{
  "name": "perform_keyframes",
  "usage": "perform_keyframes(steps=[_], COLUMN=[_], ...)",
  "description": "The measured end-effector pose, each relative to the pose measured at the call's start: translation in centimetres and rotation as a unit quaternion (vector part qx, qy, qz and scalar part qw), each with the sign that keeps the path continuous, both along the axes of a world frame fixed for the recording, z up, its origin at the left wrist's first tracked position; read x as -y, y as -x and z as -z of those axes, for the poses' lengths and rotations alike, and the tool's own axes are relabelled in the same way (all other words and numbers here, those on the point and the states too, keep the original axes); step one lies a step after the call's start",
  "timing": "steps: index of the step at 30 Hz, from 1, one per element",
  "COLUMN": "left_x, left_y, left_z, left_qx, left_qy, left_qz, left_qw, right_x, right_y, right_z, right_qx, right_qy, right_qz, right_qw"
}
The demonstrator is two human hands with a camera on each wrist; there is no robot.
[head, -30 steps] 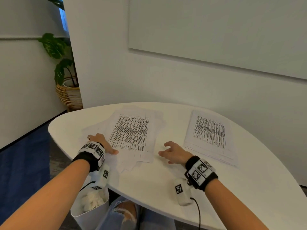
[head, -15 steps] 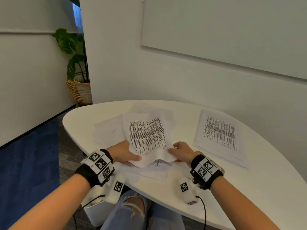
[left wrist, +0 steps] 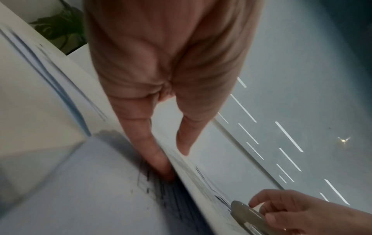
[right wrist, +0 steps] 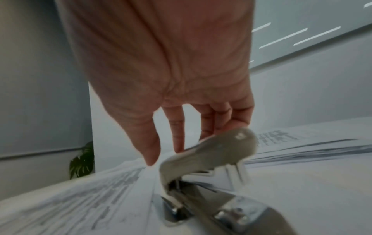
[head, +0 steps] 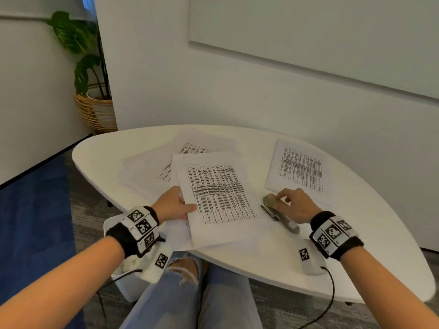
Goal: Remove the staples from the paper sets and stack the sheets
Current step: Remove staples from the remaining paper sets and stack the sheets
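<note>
Evidently left hand [head: 174, 205] fingers [left wrist: 159, 160] pinch the paper set [head: 217, 198] steady; right hand [head: 294, 205] fingers curl onto the stapler [head: 279, 213], readying staple removal

bare table [head: 273, 257] near the front edge; loose sheets [head: 147, 172] left, neat stack [head: 300, 169] right, stapler [head: 280, 214] between

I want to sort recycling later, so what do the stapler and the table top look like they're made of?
Stapler: grey top, matte, plastic or painted metal; its base looks like bright metal, glinting around the rivet. Table: smooth white top, faint sheen, probably laminate or painted board; the core is not visible.
</note>
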State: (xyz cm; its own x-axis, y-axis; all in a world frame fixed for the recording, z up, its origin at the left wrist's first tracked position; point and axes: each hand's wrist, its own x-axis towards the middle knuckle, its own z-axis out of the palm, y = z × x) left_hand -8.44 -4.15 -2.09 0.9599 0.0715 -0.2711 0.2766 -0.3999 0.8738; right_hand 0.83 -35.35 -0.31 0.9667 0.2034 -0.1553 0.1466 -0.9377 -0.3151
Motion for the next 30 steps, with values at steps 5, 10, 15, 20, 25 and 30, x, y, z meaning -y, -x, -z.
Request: perform_keyframes(steps=[5, 10, 15, 20, 25, 30], left_x=[1.2, 1.9, 1.7, 2.9, 5.3, 8.6], left_y=[-0.8, 0.1, -0.4, -2.6, -2.3, 0.5], left_z=[-0.1, -0.3, -2.6, -1.8, 0.6, 0.5], left_qx=[-0.014, -0.116, -0.045, 0.006, -0.014, 0.014], left_qy=[-0.107, -0.148, -0.362, -0.400, -0.443, -0.440], left_qz=[0.063, 0.175, 0.216, 0.295, 0.384, 0.459], left_qw=[0.992, 0.966, 0.906, 0.868, 0.810, 0.772], right_x=[-0.1, 0.6, 0.9, 0.3, -0.9, -1.7], right_y=[-0.3, -1.5, -2.1, -2.9, -2.7, -2.6], right_z=[0.4, -0.4, -1.8, -1.9, -0.6, -0.7], right_qx=[-0.024, -0.033, 0.033, 0.051, 0.032, 0.031], right_qy=[0.058, 0.102, 0.168, 0.054, 0.007, 0.007], right_qz=[0.020, 0.063, 0.127, 0.122, 0.090, 0.039], right_qw=[0.998, 0.992, 0.977, 0.990, 0.995, 0.999])
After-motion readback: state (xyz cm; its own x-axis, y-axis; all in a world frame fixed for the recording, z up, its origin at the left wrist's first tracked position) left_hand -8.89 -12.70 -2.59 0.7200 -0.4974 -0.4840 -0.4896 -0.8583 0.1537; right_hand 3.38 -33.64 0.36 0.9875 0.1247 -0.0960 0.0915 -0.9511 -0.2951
